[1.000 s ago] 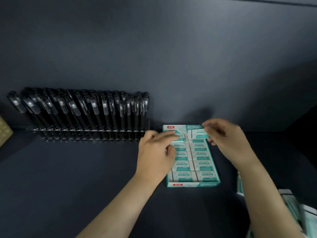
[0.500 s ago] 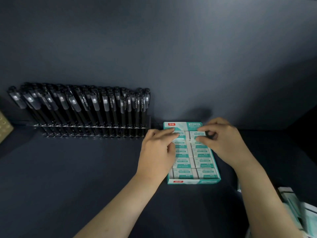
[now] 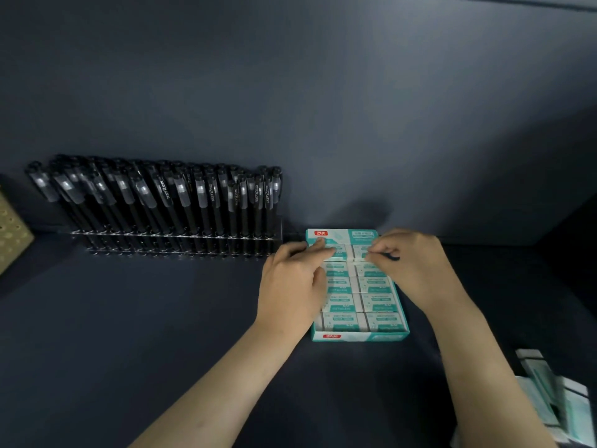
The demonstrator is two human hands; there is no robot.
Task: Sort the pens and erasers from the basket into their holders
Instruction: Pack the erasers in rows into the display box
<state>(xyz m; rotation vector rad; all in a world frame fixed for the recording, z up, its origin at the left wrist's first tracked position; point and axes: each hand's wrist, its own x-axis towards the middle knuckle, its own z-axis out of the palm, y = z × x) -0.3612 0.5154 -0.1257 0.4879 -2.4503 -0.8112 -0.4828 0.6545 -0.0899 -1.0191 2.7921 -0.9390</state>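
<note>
A teal eraser box (image 3: pixel 360 336) lies on the dark table, filled with two columns of white-and-teal erasers. My left hand (image 3: pixel 290 286) lies over the box's left side, its straight fingers resting on the far-left eraser (image 3: pixel 337 253). My right hand (image 3: pixel 413 266) comes in from the right with curled fingers and pinches the right end of the far-right eraser (image 3: pixel 360 250), which lies level in its slot. To the left, several black pens (image 3: pixel 181 198) stand in a clear rack (image 3: pixel 177 245) against the wall.
Several loose erasers (image 3: pixel 549 399) lie in a pile at the bottom right edge. A tan perforated object (image 3: pixel 11 236) sits at the far left edge. The dark wall rises right behind the rack and the box.
My right hand has brought the eraser it held above the box's far end down into the far-right slot. My left hand has stayed on the far-left eraser.
</note>
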